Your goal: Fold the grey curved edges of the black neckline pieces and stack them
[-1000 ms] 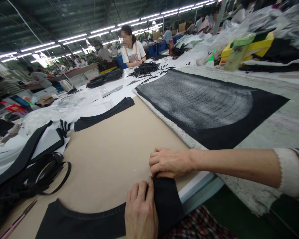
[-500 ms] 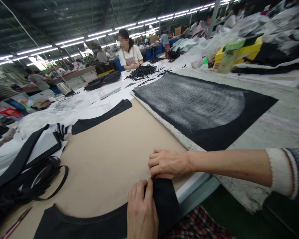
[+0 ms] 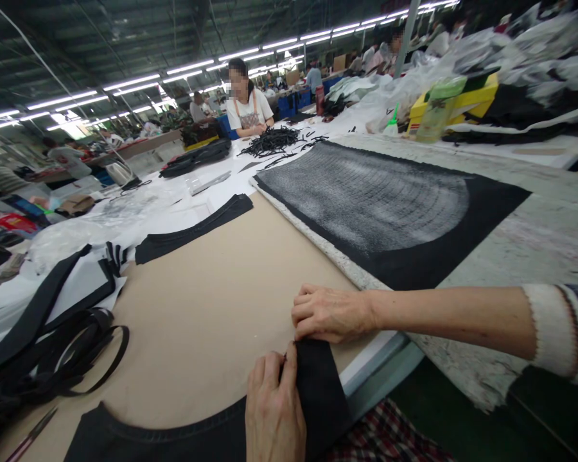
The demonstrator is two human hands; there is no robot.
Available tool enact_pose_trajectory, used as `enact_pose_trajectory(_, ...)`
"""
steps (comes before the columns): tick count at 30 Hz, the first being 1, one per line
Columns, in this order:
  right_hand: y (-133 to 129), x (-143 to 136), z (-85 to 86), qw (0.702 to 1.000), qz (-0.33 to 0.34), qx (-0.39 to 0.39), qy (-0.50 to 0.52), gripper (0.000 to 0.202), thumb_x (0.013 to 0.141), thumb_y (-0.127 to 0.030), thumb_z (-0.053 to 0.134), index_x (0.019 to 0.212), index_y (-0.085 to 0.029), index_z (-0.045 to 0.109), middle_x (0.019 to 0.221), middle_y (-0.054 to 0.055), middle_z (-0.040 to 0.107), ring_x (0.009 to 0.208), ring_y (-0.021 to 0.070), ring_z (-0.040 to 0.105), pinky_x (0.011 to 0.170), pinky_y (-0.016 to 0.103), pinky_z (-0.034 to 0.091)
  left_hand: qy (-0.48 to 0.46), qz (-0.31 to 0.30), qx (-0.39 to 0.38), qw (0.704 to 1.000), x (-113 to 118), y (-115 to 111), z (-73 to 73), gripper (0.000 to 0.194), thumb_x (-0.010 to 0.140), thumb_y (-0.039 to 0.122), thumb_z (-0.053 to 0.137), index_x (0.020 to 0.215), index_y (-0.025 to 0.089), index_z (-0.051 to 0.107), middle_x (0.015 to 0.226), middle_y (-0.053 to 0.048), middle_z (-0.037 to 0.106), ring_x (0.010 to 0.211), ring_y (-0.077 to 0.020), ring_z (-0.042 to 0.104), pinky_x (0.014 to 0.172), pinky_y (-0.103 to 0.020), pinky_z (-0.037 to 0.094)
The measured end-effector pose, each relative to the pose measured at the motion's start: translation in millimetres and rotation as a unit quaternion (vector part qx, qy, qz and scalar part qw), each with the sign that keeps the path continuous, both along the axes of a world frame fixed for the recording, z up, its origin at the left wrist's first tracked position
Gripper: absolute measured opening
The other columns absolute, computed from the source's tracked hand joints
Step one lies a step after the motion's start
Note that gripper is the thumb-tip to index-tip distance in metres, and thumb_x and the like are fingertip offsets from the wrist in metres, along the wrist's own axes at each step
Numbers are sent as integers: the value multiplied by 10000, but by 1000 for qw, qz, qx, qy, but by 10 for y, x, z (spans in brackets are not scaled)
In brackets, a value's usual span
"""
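Observation:
A black fabric piece [image 3: 318, 391] with a curved, folded edge lies along the near side of the tan board [image 3: 207, 282]. My left hand [image 3: 275, 404] rests on it, thumb and fingers closed at its upper edge. Just beyond, my right hand [image 3: 334, 314] is curled over the same edge, its fingertips bent down and partly hidden. The two hands nearly meet at the fabric's corner. Another black curved piece [image 3: 192, 228] lies at the board's far edge.
To the right, a black sheet with a whitish coating [image 3: 366, 192] covers a stained board [image 3: 525, 237]. Black strips [image 3: 87, 353] coil at left, near a slim pointed tool [image 3: 31, 436]. Across the table a co-worker [image 3: 248, 106] stands by a heap of black strips [image 3: 272, 140].
My right hand has shifted very slightly to the right along the fabric's edge. My left hand stays nearly in place, and the camera view has moved a little.

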State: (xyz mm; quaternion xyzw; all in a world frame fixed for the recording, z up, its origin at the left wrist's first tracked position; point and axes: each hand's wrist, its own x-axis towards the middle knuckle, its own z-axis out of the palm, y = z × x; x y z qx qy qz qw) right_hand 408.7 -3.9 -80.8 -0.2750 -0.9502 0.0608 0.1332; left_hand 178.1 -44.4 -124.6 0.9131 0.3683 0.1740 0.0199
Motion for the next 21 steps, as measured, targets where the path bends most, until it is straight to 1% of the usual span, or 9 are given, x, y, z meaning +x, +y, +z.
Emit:
enact_pose_trajectory(6, -43, 24, -17, 1000, 1, 6, -10, 185, 853, -138, 502, 982, -197, 621, 897, 15, 618, 844, 165, 510, 852, 335, 308, 37, -23, 43, 998, -28, 5, -17, 523, 811, 18, 497, 1317, 146, 470, 930, -33, 543, 858, -191, 475, 800, -336, 425)
enact_pose_trajectory(10, -79, 35, -12, 1000, 0, 6, -8, 219, 847, -138, 496, 1019, -197, 619, 926, 30, 623, 852, 175, 510, 864, 346, 307, 45, -42, 60, 996, -34, 17, -12, 576, 784, 9, 506, 1342, 140, 440, 938, -34, 546, 859, -195, 471, 798, -329, 422)
enact_pose_trajectory(15, -99, 40, 6, 1000, -13, -3, -7, 241, 821, -115, 510, 1021, -195, 620, 946, 29, 626, 857, 171, 523, 849, 341, 308, 37, -14, 50, 998, -11, -2, -14, 607, 774, -13, 479, 1353, 161, 426, 919, -26, 547, 829, -191, 464, 772, -335, 416)
enact_pose_trajectory(19, -100, 93, 8, 1000, -24, -15, -4, 264, 811, -95, 497, 1018, -203, 620, 949, 36, 630, 873, 171, 537, 842, 342, 302, 52, -29, 66, 996, 5, -18, -8, 600, 761, 4, 505, 1342, 138, 441, 920, -32, 549, 841, -193, 464, 786, -336, 421)
enact_pose_trajectory(21, -106, 125, 17, 999, -35, -18, -8, 275, 810, -83, 482, 1015, -203, 621, 960, 41, 631, 878, 171, 541, 840, 342, 304, 58, -18, 76, 995, 24, -30, 7, 593, 754, -3, 493, 1331, 128, 453, 928, -39, 556, 859, -198, 465, 797, -343, 421)
